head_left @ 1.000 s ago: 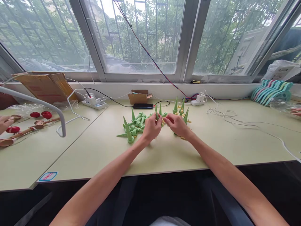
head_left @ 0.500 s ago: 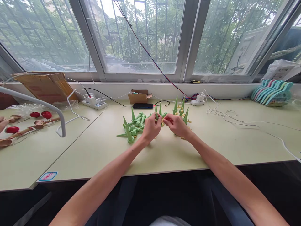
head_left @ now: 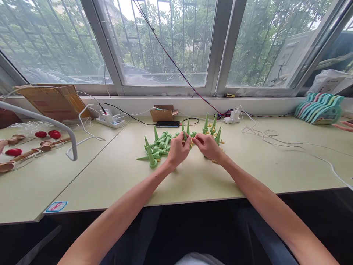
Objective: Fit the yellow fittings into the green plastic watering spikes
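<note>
Over the middle of the table, my left hand [head_left: 178,150] is closed around a green plastic spike [head_left: 185,136] whose pointed end shows above the fingers. My right hand [head_left: 209,146] is pinched just to its right, fingertips almost meeting the left ones. A bit of yellow shows between the hands, but what the right fingers hold is too small to make out. Left of my hands lies a heap of green spikes [head_left: 162,141], with a spike [head_left: 150,154] upright at its near edge. Beyond my right hand several spikes [head_left: 205,125] stand upright among small yellow pieces [head_left: 222,142].
At the back are a phone [head_left: 167,124], a small cardboard box [head_left: 164,114] and a power strip [head_left: 111,123]. Wooden toys with red balls [head_left: 54,134] and another person's hand [head_left: 2,145] are at left. Teal objects [head_left: 318,108], white cables [head_left: 266,135] and another hand [head_left: 346,126] are at right.
My hands have barely shifted, staying close together with the green spike in the left. Another person's hand has come into view at the far right edge.
</note>
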The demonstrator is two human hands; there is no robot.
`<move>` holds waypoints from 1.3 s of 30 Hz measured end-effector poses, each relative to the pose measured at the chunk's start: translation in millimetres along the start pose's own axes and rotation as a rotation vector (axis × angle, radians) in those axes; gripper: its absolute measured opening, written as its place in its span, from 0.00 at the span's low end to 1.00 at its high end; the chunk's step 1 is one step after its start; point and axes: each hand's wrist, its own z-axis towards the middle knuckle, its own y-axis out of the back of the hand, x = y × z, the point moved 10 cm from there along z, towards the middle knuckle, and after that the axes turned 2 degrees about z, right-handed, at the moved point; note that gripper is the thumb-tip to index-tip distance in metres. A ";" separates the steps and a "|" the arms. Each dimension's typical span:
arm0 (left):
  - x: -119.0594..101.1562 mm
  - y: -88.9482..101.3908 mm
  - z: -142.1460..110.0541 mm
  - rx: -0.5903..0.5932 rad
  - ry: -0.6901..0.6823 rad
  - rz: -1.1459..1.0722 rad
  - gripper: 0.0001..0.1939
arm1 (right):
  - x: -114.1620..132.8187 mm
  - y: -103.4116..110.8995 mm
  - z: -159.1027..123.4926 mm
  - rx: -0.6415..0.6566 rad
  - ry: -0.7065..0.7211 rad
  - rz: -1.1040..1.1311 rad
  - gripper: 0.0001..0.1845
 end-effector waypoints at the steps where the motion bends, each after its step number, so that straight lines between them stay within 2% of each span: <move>1: -0.5 0.1 -0.2 0.000 -0.001 -0.003 0.10 | -0.4 0.3 0.1 -0.004 -0.005 -0.008 0.18; 10: -4.0 -1.6 -1.9 0.020 -0.015 0.019 0.09 | -5.9 -0.7 0.8 -0.017 0.002 -0.037 0.26; 15: -1.2 -0.8 -0.9 0.008 -0.011 0.010 0.10 | -3.5 1.9 0.0 -0.026 -0.011 -0.018 0.24; 23: 1.1 2.0 -0.2 -0.017 0.005 0.014 0.09 | 2.7 -2.8 -1.0 0.028 0.031 0.018 0.14; 33: -3.6 -1.5 -2.1 0.020 -0.014 0.009 0.10 | -4.3 -4.3 0.9 0.010 0.024 -0.048 0.22; 39: -1.3 1.4 -0.6 -0.012 -0.007 0.014 0.10 | -2.7 -2.5 -0.1 0.006 0.020 -0.036 0.21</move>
